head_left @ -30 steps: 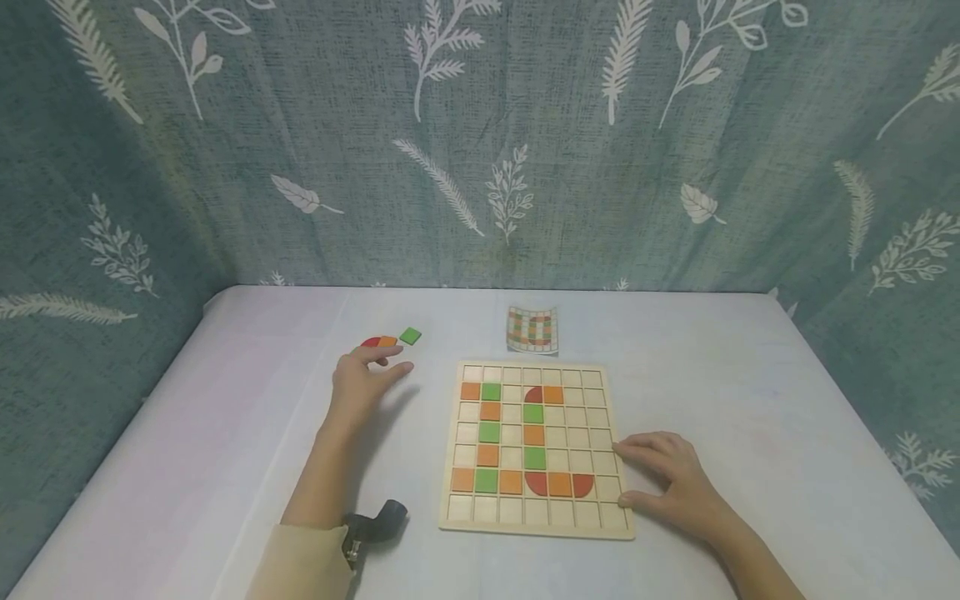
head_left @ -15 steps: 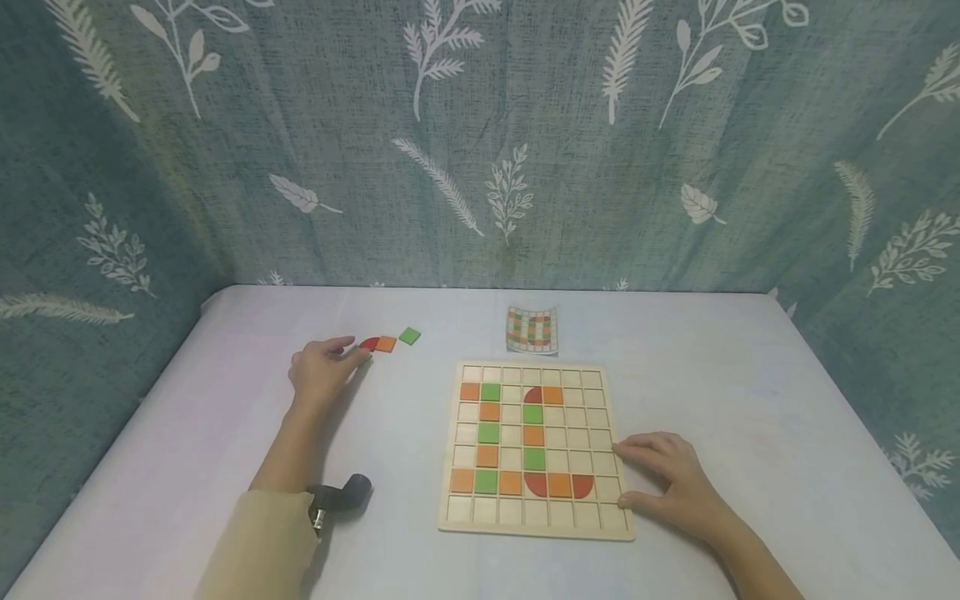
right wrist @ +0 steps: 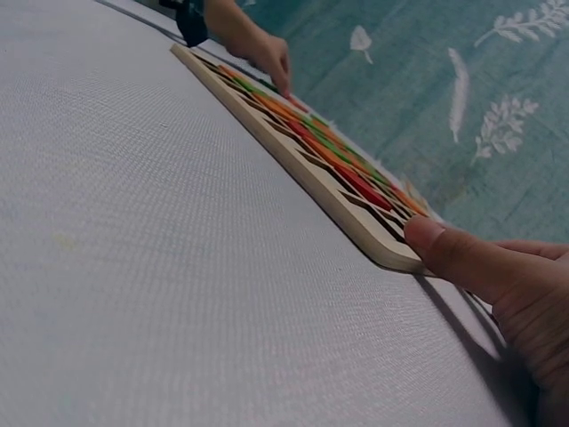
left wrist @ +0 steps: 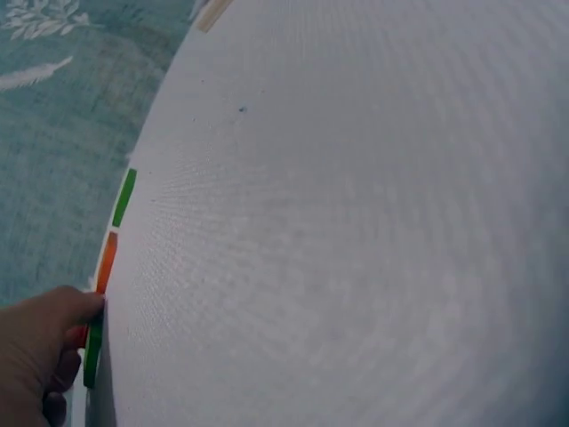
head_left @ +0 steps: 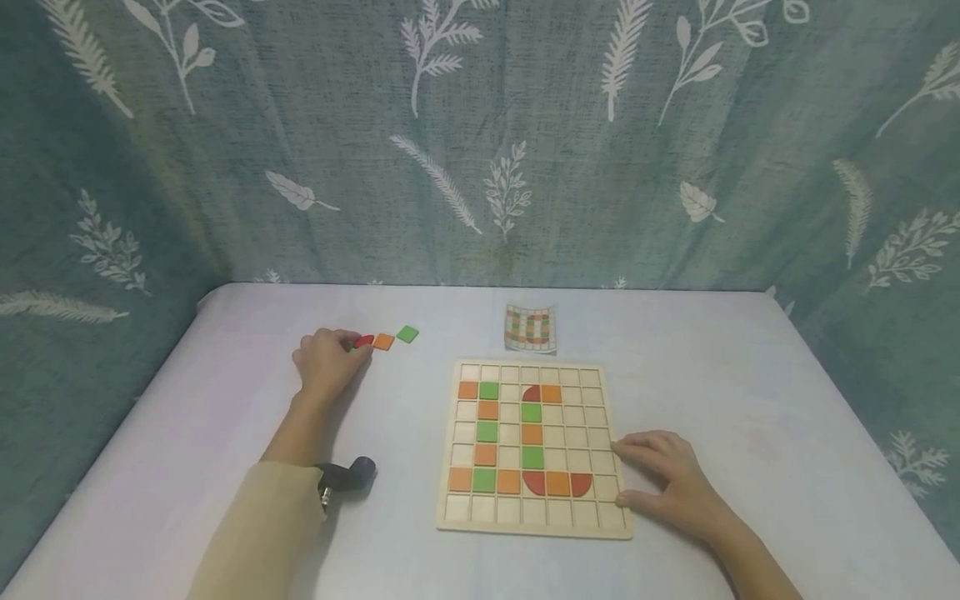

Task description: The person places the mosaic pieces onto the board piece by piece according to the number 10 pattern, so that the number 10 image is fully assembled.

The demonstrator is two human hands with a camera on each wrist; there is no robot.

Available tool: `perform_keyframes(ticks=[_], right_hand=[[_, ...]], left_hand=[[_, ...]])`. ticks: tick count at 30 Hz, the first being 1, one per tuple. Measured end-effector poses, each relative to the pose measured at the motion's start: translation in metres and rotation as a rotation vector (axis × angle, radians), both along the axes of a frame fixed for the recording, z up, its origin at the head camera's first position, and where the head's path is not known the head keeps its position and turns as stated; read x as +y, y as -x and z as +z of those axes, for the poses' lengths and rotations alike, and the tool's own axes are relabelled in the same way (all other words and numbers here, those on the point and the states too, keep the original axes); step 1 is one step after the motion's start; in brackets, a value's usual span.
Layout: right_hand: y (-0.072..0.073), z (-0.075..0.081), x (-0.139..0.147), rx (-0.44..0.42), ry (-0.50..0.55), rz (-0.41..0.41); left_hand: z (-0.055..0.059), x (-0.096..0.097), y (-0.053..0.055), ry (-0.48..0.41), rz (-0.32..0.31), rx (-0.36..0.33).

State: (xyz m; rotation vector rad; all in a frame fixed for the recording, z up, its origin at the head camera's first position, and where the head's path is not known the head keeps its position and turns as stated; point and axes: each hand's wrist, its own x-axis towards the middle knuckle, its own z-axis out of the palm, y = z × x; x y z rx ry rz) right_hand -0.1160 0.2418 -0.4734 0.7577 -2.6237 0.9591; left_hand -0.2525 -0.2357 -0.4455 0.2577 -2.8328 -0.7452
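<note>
At the left, my left hand (head_left: 327, 362) pinches a red quarter-circle tile (head_left: 363, 341) between thumb and fingers. A green tile (left wrist: 93, 354) lies right by the thumb in the left wrist view, mostly hidden in the head view. Beside them on the table are an orange square tile (head_left: 384, 342) and another green tile (head_left: 407, 334). My right hand (head_left: 671, 479) rests its thumb and fingertips, fairly straight, on the right edge of a wooden grid board (head_left: 534, 532). Several orange, green and red tiles sit in the board's cells.
A small printed pattern card (head_left: 530, 329) lies behind the board. The white-covered table (head_left: 675, 342) ends at a green leaf-patterned curtain (head_left: 570, 208). A dark wrist camera (head_left: 358, 475) sticks out from my left wrist.
My left hand has moved left from above the loose tiles and come round to the red tile, closing on it. That tile now stands slightly apart from the orange one. My right hand stays put.
</note>
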Motion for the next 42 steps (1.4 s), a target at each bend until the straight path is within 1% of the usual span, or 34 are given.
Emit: perform_keyframes(ticks=[2,4,9,14,18,21,26,28,35,38,42], right_hand=[[0.000,0.001,0.000,0.001,0.002,0.005],[0.001,0.001,0.000,0.000,0.003,0.008],[0.001,-0.001,0.001,0.002,0.009,0.003],[0.000,-0.001,0.000,0.006,0.006,0.001],[-0.001,0.000,0.001,0.018,0.007,0.005],[-0.001,0.000,0.001,0.024,0.015,0.012],[-0.001,0.000,0.000,0.019,0.018,0.014],[0.000,0.000,0.000,0.012,0.012,0.006],[-0.001,-0.001,0.000,-0.008,0.006,-0.010],[-0.001,-0.001,0.000,-0.004,0.003,-0.010],[-0.001,0.000,-0.001,-0.002,0.001,-0.013]], left_hand=[[-0.001,0.001,0.000,0.022,-0.011,0.041],[-0.001,0.003,-0.002,0.023,-0.021,0.067],[0.002,0.014,-0.005,-0.012,-0.063,0.106],[0.009,0.026,-0.007,-0.062,-0.100,0.167],[0.017,0.038,-0.010,-0.127,-0.139,0.192],[0.022,0.048,-0.013,-0.155,-0.178,0.217],[0.029,0.064,-0.017,-0.154,-0.242,0.297],[0.033,0.072,-0.019,-0.141,-0.264,0.314],[0.046,0.101,-0.028,-0.116,-0.353,0.347],[0.051,0.112,-0.031,-0.112,-0.403,0.358],[0.055,0.128,-0.034,-0.098,-0.482,0.351]])
